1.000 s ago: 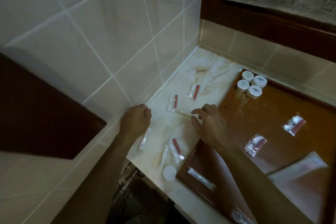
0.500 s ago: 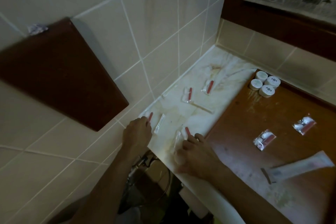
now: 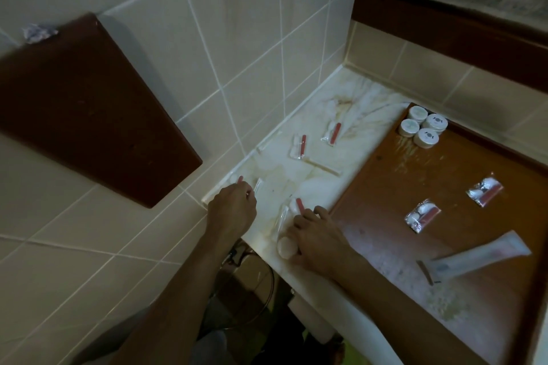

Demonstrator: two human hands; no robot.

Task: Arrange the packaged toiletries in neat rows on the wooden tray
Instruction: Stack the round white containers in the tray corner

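Observation:
The wooden tray [image 3: 385,187] lies on the right of the marble counter. It carries several round white jars [image 3: 422,127] at its far corner, two clear packets with red sticks [image 3: 422,215] [image 3: 484,192] and a long white tube [image 3: 480,258]. My left hand [image 3: 234,207] is at the counter's near left corner, its fingers curled round a small packet with a red tip [image 3: 240,178]. My right hand [image 3: 317,237] is beside the tray's left edge. Its fingertips pinch another red-stick packet [image 3: 296,207], and a round white cap [image 3: 287,246] sits by the thumb.
Two more red-stick packets [image 3: 299,147] [image 3: 333,133] and a thin stick packet [image 3: 323,167] lie further back on the counter [image 3: 341,115]. A clear sachet [image 3: 258,185] lies by my left hand. Tiled walls close the left and back. A dark wooden panel [image 3: 89,107] hangs left.
My right hand came from mid-counter to the near edge and settled on a red-stick packet. The left hand shifted towards the wall corner. Little has moved in the last half second.

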